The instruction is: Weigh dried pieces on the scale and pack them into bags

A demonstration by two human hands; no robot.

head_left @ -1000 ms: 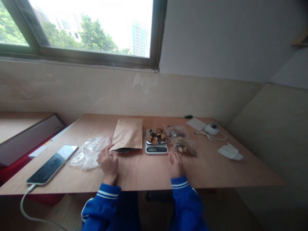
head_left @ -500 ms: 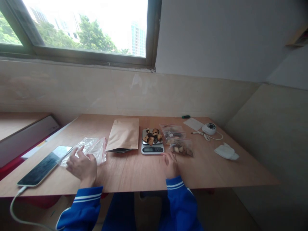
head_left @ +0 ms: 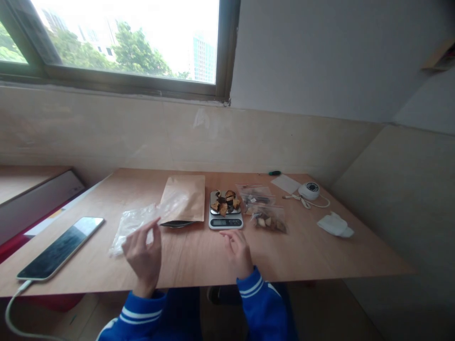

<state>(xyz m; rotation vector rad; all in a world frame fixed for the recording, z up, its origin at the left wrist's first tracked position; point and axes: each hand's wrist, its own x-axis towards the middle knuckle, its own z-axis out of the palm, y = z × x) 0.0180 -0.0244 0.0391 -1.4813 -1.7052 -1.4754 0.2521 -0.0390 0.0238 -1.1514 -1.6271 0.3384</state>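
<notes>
Left grip [head_left: 142, 253] tight on clear bag [head_left: 137, 219]

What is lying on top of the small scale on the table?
Brown and dark dried pieces are piled on the scale, covering most of its top. Anything beneath the pile cannot be seen.

clear zip bag [head_left: 138, 221] in left hand [head_left: 142, 253]: thin see-through plastic, crinkled, glossy glints. kraft pouch [head_left: 185, 201]: brown paper, matt, smooth. kitchen scale [head_left: 226, 220]: white plastic body, platform edge looks like shiny metal. filled zip bags [head_left: 268, 220]: clear glossy plastic film. table [head_left: 213, 258]: light wood, plywood-like grain, matt. phone [head_left: 60, 247]: dark glass face, glossy, reflective. white wad [head_left: 334, 225]: soft cloth or tissue, can't tell which. sleeves [head_left: 256, 296]: blue knit fabric, matt.
</notes>
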